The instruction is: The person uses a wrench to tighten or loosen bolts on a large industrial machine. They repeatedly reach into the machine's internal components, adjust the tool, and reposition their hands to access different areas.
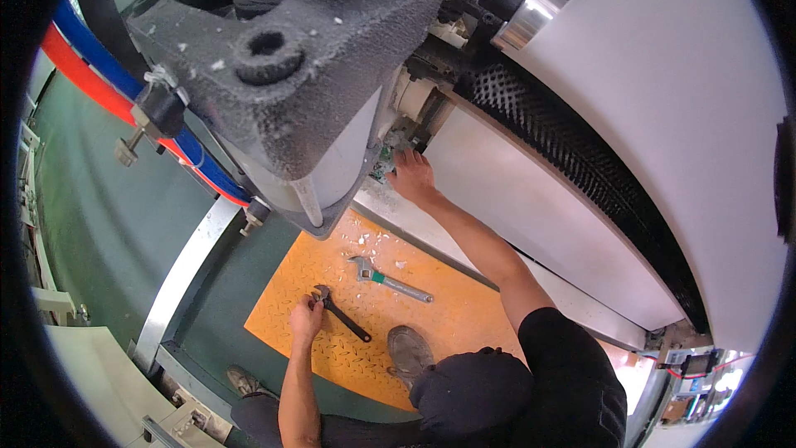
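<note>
My left hand (306, 318) is low over the yellow tread-plate platform (278, 307), fingers closed at the jaw end of a black adjustable wrench (348, 323). Its handle points toward my shoe. A silver adjustable wrench (396, 284) with a green band lies just beyond it on the platform, touched by neither hand. With my right arm stretched forward, my right hand (412, 176) reaches to a ledge beneath the machine, its fingers apart beside greenish and pale debris (383, 163). The fingertips are partly lost among the dark parts there.
A large dust-covered machine casting (332, 58) overhangs the platform. Red (91, 83) and blue (104, 51) hoses run down its left side. White panels (514, 199) and a black textured strip (572, 166) flank my right arm. White scraps (362, 239) litter the platform near my shoe (410, 352).
</note>
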